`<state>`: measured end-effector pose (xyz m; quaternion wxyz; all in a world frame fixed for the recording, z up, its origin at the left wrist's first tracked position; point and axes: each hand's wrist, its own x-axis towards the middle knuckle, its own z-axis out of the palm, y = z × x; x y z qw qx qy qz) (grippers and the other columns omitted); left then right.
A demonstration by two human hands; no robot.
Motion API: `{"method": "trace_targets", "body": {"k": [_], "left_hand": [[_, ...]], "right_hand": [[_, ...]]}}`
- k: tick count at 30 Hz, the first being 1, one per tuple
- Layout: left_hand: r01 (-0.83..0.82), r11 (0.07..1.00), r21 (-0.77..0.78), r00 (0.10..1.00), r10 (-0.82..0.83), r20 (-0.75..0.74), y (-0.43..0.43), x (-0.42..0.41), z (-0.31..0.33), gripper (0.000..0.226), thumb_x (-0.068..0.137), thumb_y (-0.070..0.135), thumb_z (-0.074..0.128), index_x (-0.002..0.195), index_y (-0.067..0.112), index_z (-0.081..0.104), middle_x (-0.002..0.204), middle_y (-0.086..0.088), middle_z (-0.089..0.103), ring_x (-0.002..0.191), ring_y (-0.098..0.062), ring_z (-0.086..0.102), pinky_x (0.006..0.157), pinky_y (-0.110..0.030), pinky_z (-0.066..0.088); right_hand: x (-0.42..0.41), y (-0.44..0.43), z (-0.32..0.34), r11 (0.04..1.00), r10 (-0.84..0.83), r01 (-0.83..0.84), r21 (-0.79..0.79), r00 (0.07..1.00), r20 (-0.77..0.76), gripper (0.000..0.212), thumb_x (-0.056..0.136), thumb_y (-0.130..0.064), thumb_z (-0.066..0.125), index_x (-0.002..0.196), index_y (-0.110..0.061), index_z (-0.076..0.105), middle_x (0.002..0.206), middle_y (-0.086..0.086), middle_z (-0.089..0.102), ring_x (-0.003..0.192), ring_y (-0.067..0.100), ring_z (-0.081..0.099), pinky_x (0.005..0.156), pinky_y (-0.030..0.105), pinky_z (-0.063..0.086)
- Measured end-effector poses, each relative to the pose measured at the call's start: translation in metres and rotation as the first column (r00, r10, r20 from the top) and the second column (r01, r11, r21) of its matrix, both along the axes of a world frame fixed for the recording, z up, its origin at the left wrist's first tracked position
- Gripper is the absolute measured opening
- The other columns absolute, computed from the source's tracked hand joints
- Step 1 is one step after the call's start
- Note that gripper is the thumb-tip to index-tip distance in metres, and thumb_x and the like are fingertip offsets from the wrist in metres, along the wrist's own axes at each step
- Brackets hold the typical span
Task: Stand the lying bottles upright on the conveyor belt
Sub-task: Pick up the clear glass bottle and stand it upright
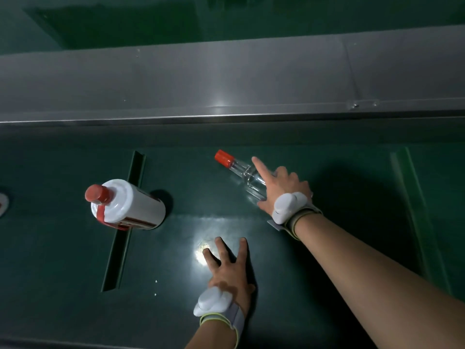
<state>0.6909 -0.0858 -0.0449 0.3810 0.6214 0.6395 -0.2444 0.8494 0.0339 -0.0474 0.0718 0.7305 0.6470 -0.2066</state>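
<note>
A clear glass bottle with a red cap lies on the dark green conveyor belt, cap pointing up-left. My right hand rests over its body, forefinger stretched along the neck, fingers wrapped around the lower part. A white ceramic bottle with a red cap and red ribbon stands upright at the left, next to a raised cleat. Nearer to me, my left hand hovers over the belt with fingers spread, holding nothing.
A raised cleat crosses the belt just left of centre. A grey metal side guard runs along the far edge of the belt. A white object shows partly at the left border. White trackers sit on both wrists.
</note>
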Motion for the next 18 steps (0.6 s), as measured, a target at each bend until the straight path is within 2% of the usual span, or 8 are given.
{"method": "trace_targets", "body": {"k": [2, 5, 7, 9, 12, 15, 17, 18], "left_hand": [[0.001, 1.0, -0.004, 1.0, -0.001, -0.011, 0.0, 0.001, 0.0, 0.093, 0.087, 0.021, 0.057, 0.145, 0.047, -0.01, 0.153, -0.008, -0.034, 0.139, -0.046, -0.026, 0.1, -0.061, 0.041], [0.001, 0.999, 0.04, 1.0, 0.001, -0.029, -0.002, 0.003, 0.003, 0.091, 0.085, 0.021, 0.059, 0.145, 0.047, -0.005, 0.154, -0.01, -0.027, 0.14, -0.047, -0.018, 0.098, -0.057, 0.045], [-0.015, 0.995, 0.103, 1.0, 0.017, -0.019, -0.003, 0.003, 0.003, 0.088, 0.079, 0.021, 0.062, 0.142, 0.047, 0.005, 0.153, -0.011, -0.013, 0.138, -0.046, -0.004, 0.09, -0.053, 0.05], [-0.011, 0.981, 0.195, 1.0, 0.011, -0.002, -0.003, 0.0, 0.002, 0.082, 0.071, 0.022, 0.063, 0.133, 0.046, 0.017, 0.144, -0.01, 0.006, 0.126, -0.04, 0.015, 0.077, -0.047, 0.053], [0.004, 0.966, 0.257, 1.0, -0.006, 0.008, -0.003, -0.006, -0.001, 0.072, 0.063, 0.029, 0.065, 0.121, 0.045, 0.025, 0.13, -0.008, 0.019, 0.112, -0.035, 0.022, 0.067, -0.044, 0.053], [-0.029, 0.963, 0.267, 0.999, 0.023, 0.027, 0.001, -0.006, -0.001, 0.069, 0.062, 0.053, 0.066, 0.119, 0.044, 0.027, 0.126, -0.006, 0.024, 0.11, -0.033, 0.026, 0.071, -0.046, 0.053], [-0.066, 0.969, 0.237, 0.995, 0.045, 0.095, 0.008, -0.003, 0.005, 0.09, 0.055, 0.072, 0.064, 0.13, 0.046, 0.02, 0.13, -0.005, 0.035, 0.116, -0.033, 0.036, 0.082, -0.045, 0.049], [-0.106, 0.969, 0.221, 0.983, 0.068, 0.173, 0.011, 0.0, 0.012, 0.104, 0.051, 0.076, 0.063, 0.137, 0.047, 0.013, 0.132, -0.002, 0.042, 0.117, -0.031, 0.044, 0.085, -0.041, 0.048]], "right_hand": [[-0.002, 0.006, -0.001, 1.0, -0.027, 0.027, -0.011, 1.0, -0.013, 0.102, 0.069, -0.056, 0.073, 0.138, -0.047, -0.001, 0.125, 0.015, 0.047, 0.102, 0.041, 0.055, 0.075, 0.051, 0.05], [-0.003, 0.011, 0.001, 0.999, -0.029, 0.028, 0.018, 0.999, 0.04, 0.091, 0.066, -0.06, 0.072, 0.132, -0.032, 0.015, 0.114, 0.014, 0.053, 0.089, 0.039, 0.061, 0.06, 0.04, 0.045], [-0.002, 0.008, 0.004, 0.998, -0.054, 0.054, 0.011, 0.998, 0.021, 0.087, 0.067, -0.057, 0.069, 0.132, -0.03, 0.017, 0.112, 0.012, 0.055, 0.085, 0.036, 0.062, 0.06, 0.037, 0.043], [0.001, -0.002, 0.008, 0.993, -0.114, 0.113, -0.019, 0.992, -0.06, 0.086, 0.064, -0.058, 0.067, 0.131, -0.029, 0.022, 0.111, 0.008, 0.058, 0.083, 0.033, 0.062, 0.064, 0.036, 0.048], [0.005, -0.028, 0.015, 0.971, -0.235, 0.22, -0.089, 0.945, -0.227, 0.083, 0.056, -0.06, 0.068, 0.125, -0.029, 0.034, 0.103, -0.006, 0.06, 0.082, 0.023, 0.062, 0.07, 0.032, 0.052], [0.003, -0.056, 0.019, 0.949, -0.311, 0.305, -0.081, 0.859, -0.407, 0.082, 0.05, -0.062, 0.069, 0.12, -0.034, 0.037, 0.09, -0.021, 0.052, 0.077, 0.009, 0.06, 0.064, 0.026, 0.047], [0.0, -0.068, 0.023, 0.941, -0.317, 0.335, -0.052, 0.814, -0.486, 0.086, 0.047, -0.063, 0.071, 0.12, -0.035, 0.034, 0.091, -0.021, 0.053, 0.076, 0.006, 0.061, 0.066, 0.026, 0.049], [-0.002, -0.073, 0.027, 0.937, -0.317, 0.347, -0.041, 0.796, -0.516, 0.088, 0.046, -0.065, 0.072, 0.119, -0.035, 0.034, 0.093, -0.021, 0.054, 0.076, 0.005, 0.062, 0.067, 0.026, 0.051]]}}
